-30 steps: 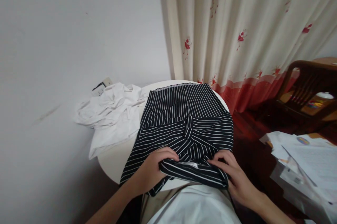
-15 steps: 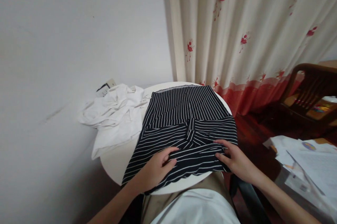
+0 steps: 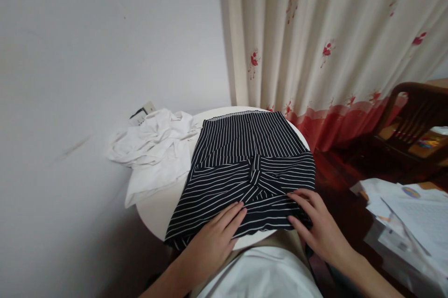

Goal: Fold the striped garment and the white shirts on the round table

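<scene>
A black garment with white stripes (image 3: 241, 137) lies spread over a round white table (image 3: 156, 214). Its stripes run lengthwise on the far part and across on the near part, with a knotted tie at the middle. My left hand (image 3: 219, 232) rests palm down on the near edge, fingers stretched out over the cloth. On the right side of that edge, my right hand (image 3: 317, 221) touches the fabric with thumb and fingers apart. Crumpled white cloth (image 3: 157, 148), which looks like a garment, lies left of the striped one and hangs partly over the table's edge.
A white wall (image 3: 105, 55) with a socket (image 3: 143, 113) borders the table on the left. Behind it hangs a flowered curtain (image 3: 280, 55) with a red hem. To the right are a wooden chair (image 3: 402, 120) and a pile of papers (image 3: 413, 218).
My left hand has flattened onto the cloth and shifted slightly right. The garment's near edge lies a little farther from me. My right hand stays at the right side, moved slightly.
</scene>
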`<act>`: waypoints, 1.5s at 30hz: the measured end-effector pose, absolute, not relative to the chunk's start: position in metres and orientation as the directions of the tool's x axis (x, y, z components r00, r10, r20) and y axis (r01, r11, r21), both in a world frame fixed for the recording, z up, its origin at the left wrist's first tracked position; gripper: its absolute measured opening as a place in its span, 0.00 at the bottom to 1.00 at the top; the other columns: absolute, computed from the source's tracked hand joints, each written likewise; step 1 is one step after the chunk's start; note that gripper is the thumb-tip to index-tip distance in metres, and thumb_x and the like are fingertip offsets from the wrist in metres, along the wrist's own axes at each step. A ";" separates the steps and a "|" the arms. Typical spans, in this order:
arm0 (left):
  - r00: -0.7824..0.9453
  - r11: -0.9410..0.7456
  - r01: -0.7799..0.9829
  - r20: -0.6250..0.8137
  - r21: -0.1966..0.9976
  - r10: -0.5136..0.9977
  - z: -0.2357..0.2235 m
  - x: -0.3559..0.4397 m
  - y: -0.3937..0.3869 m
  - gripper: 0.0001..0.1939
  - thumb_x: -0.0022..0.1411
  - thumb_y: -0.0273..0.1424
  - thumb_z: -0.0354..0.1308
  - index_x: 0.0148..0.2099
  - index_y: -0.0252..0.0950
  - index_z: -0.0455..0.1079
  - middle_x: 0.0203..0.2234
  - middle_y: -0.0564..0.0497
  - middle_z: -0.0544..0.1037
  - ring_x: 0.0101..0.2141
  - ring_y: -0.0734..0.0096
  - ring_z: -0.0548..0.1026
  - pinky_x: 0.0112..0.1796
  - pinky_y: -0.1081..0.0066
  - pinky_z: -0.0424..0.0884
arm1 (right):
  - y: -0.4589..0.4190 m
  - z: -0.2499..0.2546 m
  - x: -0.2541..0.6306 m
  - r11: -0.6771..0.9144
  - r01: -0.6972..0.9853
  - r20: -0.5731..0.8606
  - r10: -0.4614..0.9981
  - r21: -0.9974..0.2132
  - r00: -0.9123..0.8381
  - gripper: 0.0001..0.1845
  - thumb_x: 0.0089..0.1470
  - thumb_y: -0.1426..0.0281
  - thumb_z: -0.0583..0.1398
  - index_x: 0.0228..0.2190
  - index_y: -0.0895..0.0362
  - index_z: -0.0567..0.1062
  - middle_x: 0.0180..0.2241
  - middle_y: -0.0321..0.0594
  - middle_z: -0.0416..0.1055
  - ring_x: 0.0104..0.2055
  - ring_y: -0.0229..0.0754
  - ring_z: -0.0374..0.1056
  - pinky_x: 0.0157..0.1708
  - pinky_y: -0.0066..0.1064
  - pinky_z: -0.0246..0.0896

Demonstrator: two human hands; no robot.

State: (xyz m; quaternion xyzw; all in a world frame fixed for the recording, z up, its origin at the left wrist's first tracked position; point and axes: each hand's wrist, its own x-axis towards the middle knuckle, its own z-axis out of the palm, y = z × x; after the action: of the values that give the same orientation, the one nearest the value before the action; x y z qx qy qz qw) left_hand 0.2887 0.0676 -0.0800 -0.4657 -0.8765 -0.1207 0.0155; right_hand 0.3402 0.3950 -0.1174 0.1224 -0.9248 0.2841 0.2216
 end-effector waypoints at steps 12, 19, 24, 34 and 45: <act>-0.433 0.435 0.900 0.126 0.014 0.893 -0.088 0.280 0.043 0.40 0.63 0.14 0.47 0.73 0.43 0.49 0.69 0.51 0.59 0.67 0.65 0.58 0.65 0.61 0.59 | 0.391 -0.178 0.341 0.914 -0.359 0.629 -0.169 -0.187 -0.759 0.49 0.48 0.85 0.51 0.70 0.51 0.51 0.70 0.48 0.52 0.70 0.55 0.49 0.65 0.61 0.44; -0.477 0.500 0.857 0.175 -0.122 0.861 -0.081 0.276 0.018 0.43 0.60 0.11 0.45 0.71 0.53 0.55 0.70 0.54 0.56 0.68 0.59 0.55 0.65 0.53 0.56 | 0.416 -0.206 0.339 0.911 -0.365 0.777 -0.087 -0.191 -0.624 0.40 0.56 0.79 0.55 0.68 0.47 0.57 0.65 0.46 0.62 0.64 0.53 0.62 0.65 0.58 0.48; -0.531 0.559 0.810 0.182 -0.176 0.827 -0.081 0.273 -0.005 0.51 0.52 0.08 0.42 0.72 0.54 0.50 0.69 0.57 0.58 0.68 0.63 0.55 0.66 0.54 0.55 | 0.437 -0.223 0.339 0.928 -0.306 0.781 -0.025 -0.214 -0.624 0.39 0.58 0.79 0.53 0.68 0.48 0.56 0.63 0.46 0.66 0.63 0.50 0.65 0.65 0.55 0.51; -0.492 0.501 0.865 0.268 0.039 0.829 -0.070 0.254 -0.056 0.29 0.68 0.21 0.49 0.66 0.49 0.65 0.58 0.53 0.75 0.58 0.67 0.73 0.59 0.66 0.68 | 0.493 -0.195 0.337 0.810 -0.496 0.734 -0.126 -0.313 -0.667 0.26 0.58 0.78 0.52 0.54 0.51 0.75 0.55 0.44 0.75 0.62 0.51 0.66 0.62 0.57 0.58; -0.786 0.595 0.578 0.184 0.559 0.591 -0.054 0.226 -0.071 0.14 0.67 0.32 0.55 0.45 0.43 0.83 0.39 0.46 0.82 0.40 0.65 0.80 0.42 0.74 0.77 | 0.545 -0.105 0.326 0.538 -0.362 0.278 -0.233 -0.761 -0.932 0.19 0.60 0.51 0.61 0.42 0.48 0.84 0.46 0.47 0.80 0.53 0.57 0.74 0.55 0.51 0.69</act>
State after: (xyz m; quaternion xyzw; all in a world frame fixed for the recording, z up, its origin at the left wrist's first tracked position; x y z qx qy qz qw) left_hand 0.2258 -0.0708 -0.0544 -0.3271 -0.8929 -0.3093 -0.0105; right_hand 0.3259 0.5451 -0.1053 0.1703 -0.8740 0.4494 0.0715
